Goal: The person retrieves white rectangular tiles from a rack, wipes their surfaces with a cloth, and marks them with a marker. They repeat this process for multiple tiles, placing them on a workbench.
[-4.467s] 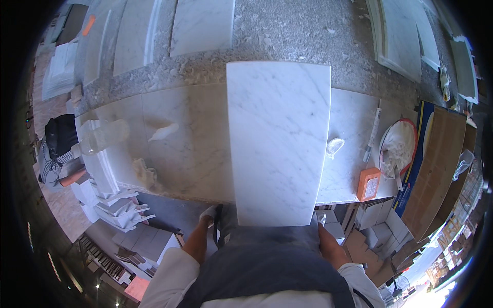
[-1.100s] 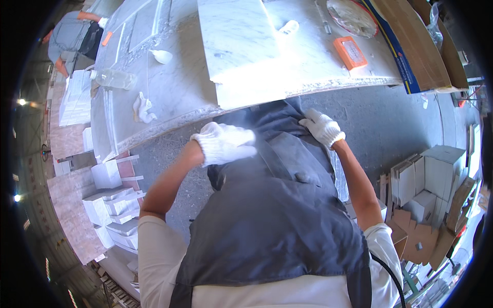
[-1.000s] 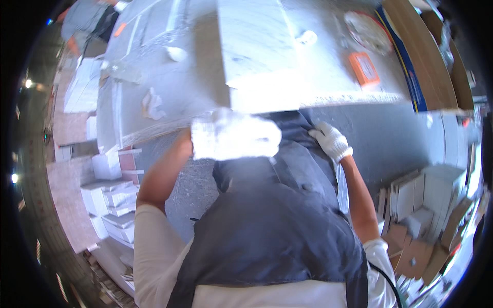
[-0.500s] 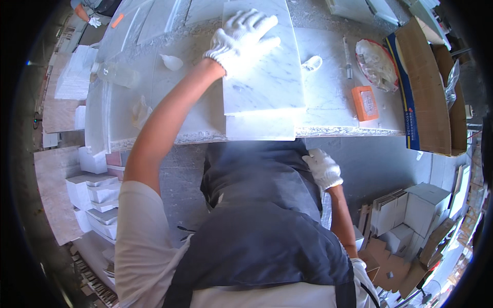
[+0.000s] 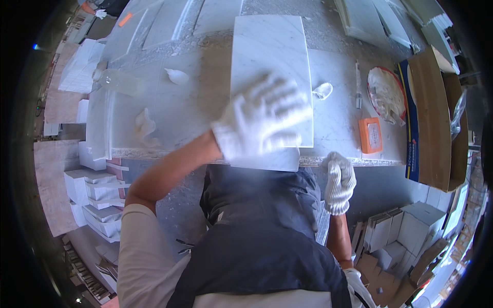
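Note:
A pale, grey-veined marble tile (image 5: 272,49) lies lengthwise on a stone-topped bench, over another white slab (image 5: 267,160) that juts past the bench's front edge. My left hand (image 5: 262,118), in a white knitted glove, is over the tile's near half with its fingers spread. Motion smears it, and I cannot tell whether the palm touches the surface. Beside the bench's front edge, right of the tile, is my right hand (image 5: 340,184), gloved too. Its fingers are curled closed, and whatever may be inside them is hidden.
Right of the tile lie a crumpled white wad (image 5: 322,91), a syringe-like tube (image 5: 358,87), an orange block (image 5: 371,135), a red-rimmed dish (image 5: 386,95) and a cardboard box (image 5: 431,118). Leftward are a clear bottle (image 5: 119,81) and white scraps (image 5: 177,76). More slabs (image 5: 167,23) lie at the back.
My left hand has swept from the tile's far part toward its near end. My right hand has risen from beside the apron to the bench edge. The whole view has shifted slightly.

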Motion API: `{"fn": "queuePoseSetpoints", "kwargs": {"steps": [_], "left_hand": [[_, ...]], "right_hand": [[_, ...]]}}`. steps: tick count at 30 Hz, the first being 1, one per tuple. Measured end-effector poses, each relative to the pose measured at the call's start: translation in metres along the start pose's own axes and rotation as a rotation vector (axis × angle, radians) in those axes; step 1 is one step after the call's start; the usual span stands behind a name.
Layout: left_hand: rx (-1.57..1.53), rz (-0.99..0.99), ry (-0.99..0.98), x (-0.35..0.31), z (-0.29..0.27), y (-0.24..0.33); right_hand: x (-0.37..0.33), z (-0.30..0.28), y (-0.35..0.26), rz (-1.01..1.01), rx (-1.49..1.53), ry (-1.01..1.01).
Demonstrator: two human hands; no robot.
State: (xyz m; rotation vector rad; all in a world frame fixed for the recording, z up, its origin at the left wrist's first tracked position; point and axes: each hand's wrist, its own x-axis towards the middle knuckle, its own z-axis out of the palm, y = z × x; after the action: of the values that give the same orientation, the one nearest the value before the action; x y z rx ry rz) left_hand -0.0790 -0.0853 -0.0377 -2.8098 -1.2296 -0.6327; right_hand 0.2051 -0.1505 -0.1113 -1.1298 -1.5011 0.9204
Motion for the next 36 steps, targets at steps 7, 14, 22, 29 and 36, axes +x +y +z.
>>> {"fn": "queuePoseSetpoints", "kwargs": {"steps": [7, 14, 22, 29, 36], "left_hand": [[0.324, -0.296, -0.127, 0.054, 0.001, -0.108], [0.391, -0.353, -0.45, 0.055, -0.011, -0.051], [0.025, -0.142, -0.368, -0.018, -0.009, 0.058], [0.147, -0.366, 0.073, -0.062, -0.02, 0.029], [0.044, -0.495, 0.223, -0.091, -0.023, 0.036]], "right_hand": [[0.014, 0.033, 0.006, 0.159, 0.058, 0.018], [0.004, 0.042, 0.032, 0.198, 0.071, 0.12], [0.002, 0.044, 0.031, 0.211, 0.119, 0.101], [0.01, 0.045, 0.03, -0.059, -0.183, 0.093], [0.01, 0.048, 0.03, 0.026, -0.17, 0.088]]}}
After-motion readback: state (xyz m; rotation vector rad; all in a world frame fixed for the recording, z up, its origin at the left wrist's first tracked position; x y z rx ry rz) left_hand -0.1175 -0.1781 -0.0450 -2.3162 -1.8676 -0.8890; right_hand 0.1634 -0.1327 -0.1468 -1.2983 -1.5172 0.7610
